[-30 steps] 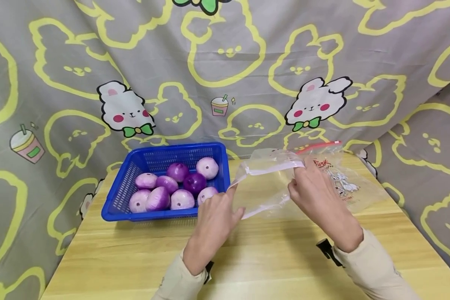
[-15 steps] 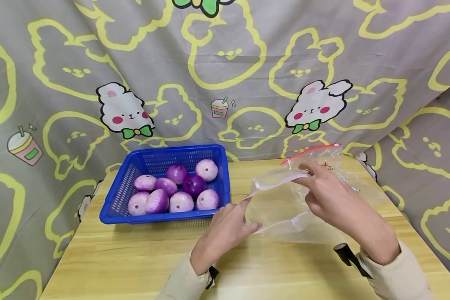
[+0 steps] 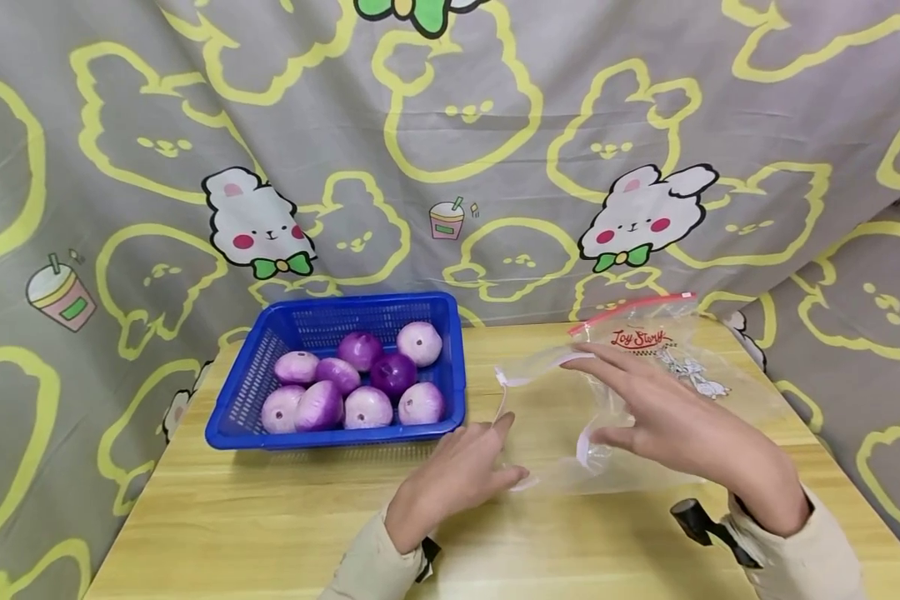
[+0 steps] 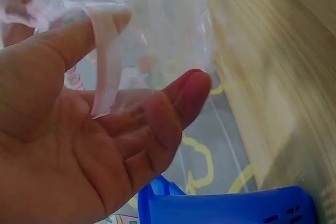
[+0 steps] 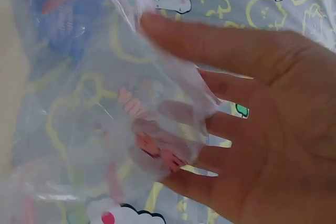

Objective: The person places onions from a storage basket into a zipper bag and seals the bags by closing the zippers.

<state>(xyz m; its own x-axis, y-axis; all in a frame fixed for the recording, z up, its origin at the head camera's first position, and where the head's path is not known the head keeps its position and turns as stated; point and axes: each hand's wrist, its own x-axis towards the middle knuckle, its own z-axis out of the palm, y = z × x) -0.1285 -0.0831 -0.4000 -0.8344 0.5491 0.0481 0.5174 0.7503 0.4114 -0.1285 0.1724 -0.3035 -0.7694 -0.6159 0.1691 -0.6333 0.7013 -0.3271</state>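
A clear plastic bag [image 3: 546, 367] with a whitish strip round its mouth stands between both hands, its mouth spread wide toward me. At its left side my left hand [image 3: 457, 468] has loosely extended fingers; in the left wrist view the whitish strip [image 4: 107, 66] crosses the thumb and the palm side. My right hand [image 3: 667, 408] is at the right side of the mouth, fingers and thumb spread apart. In the right wrist view, several fingers [image 5: 218, 124] reach behind the clear film [image 5: 89, 129], with the thumb near its edge. Neither hand pinches the bag.
Left of the hands, a blue plastic basket [image 3: 337, 302] holds several peeled purple onions [image 3: 393, 375]. Behind the right hand lies another clear bag with a red zip strip [image 3: 633, 312] and printed cartoon figures. A patterned curtain [image 3: 495, 167] hangs behind the wooden table [image 3: 270, 525].
Both hands shifted toward me and slightly right with the bag. My right fingers have gone from gripping its edge to spreading out; the left fingers have loosened. The basket stays put.
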